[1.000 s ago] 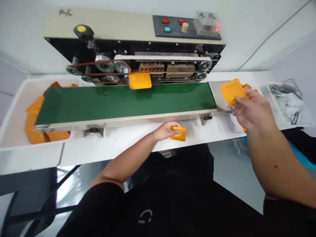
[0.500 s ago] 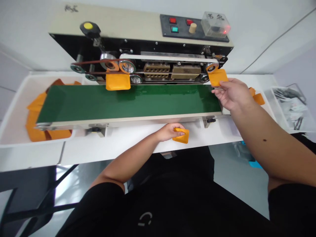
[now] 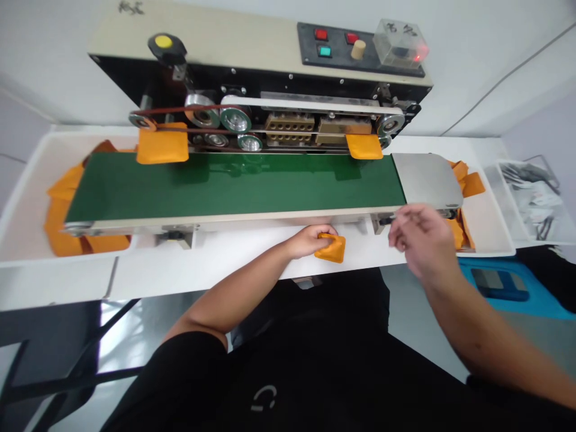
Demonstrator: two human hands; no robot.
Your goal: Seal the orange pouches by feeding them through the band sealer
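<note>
Orange pouch (image 3: 333, 252) in my left hand (image 3: 308, 242) sits low over the white tabletop (image 3: 238, 258), pinched at its left side between thumb and fingers, one corner aimed rightward and toward my body. It looks nearly square, so I can't pick out a long axis; my fingers cover part of it, and I can't tell whether it is one pouch or several stacked. It is flat-looking, with softly rounded corners and a faint border along its edges. The table's front edge runs just below it, and a stretch of tabletop lies between it and my right hand (image 3: 423, 243), blurred, fingers parted and loosely bent near the conveyor frame (image 3: 225, 219). Beyond, the green conveyor belt (image 3: 270, 186) gives a broad lane from left to right, ending on the right at a metal plate (image 3: 427, 180). Over its far edge, the rightmost pouch (image 3: 365, 147) and leftmost pouch (image 3: 162, 150) stand well apart, their far edges in at the band sealer (image 3: 234, 45), near edges roughly parallel to the belt.
</note>
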